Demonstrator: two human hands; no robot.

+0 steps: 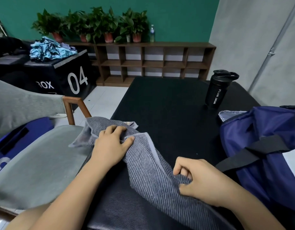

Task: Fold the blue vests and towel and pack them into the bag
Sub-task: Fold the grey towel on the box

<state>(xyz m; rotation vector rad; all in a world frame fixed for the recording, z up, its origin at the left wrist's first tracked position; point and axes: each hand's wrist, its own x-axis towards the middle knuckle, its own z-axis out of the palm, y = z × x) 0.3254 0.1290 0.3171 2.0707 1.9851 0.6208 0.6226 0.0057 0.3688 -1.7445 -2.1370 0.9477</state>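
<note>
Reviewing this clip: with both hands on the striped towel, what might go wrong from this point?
1. The towel is bunched and twisted between the left hand and right hand; a fold started like this may come out uneven.
2. Its far end overhangs the black table edge toward the chair and might slip off.
3. The sport bottle stands upright near the bag; packing could knock it over.

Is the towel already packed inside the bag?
No, the towel lies outside the bag on the black table, with the left hand and the right hand both gripping it.
</note>
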